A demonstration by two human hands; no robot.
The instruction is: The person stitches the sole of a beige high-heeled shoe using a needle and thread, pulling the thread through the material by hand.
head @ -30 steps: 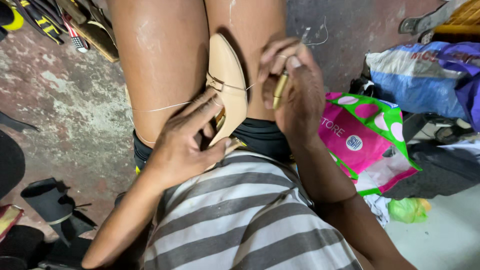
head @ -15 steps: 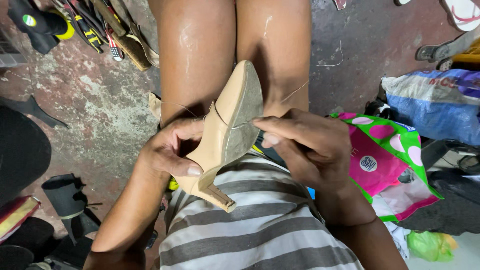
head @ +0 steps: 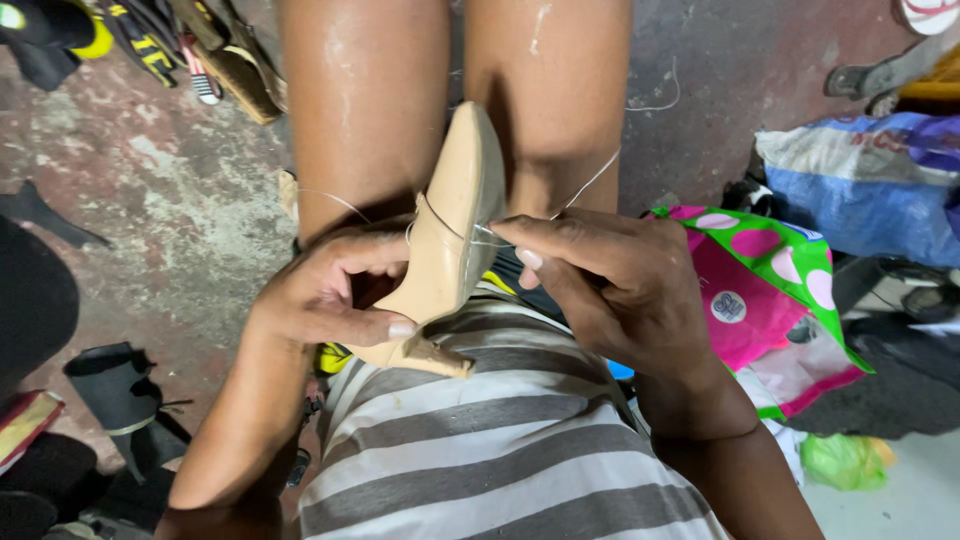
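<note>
A beige high-heeled shoe [head: 455,215] stands sole-side up between my knees, heel towards my striped shirt. My left hand [head: 325,290] grips it around the heel end, thumb pressed on the side. My right hand [head: 610,280] pinches a thin white thread [head: 585,185] at the shoe's right edge; the thread runs up and right over my thigh. A second strand [head: 335,198] arcs off to the left of the shoe. Whether a needle sits in my fingers is hidden.
Worn sandals and shoes [head: 215,50] lie at the top left on the stained concrete floor [head: 170,200]. A pink and green bag [head: 770,290] and a blue sack [head: 860,185] sit at the right. Dark shoe pieces [head: 110,385] lie at the lower left.
The shoe has been turned and stood more upright. My right hand has moved from above the shoe down to its right side, and the small tool it held no longer shows.
</note>
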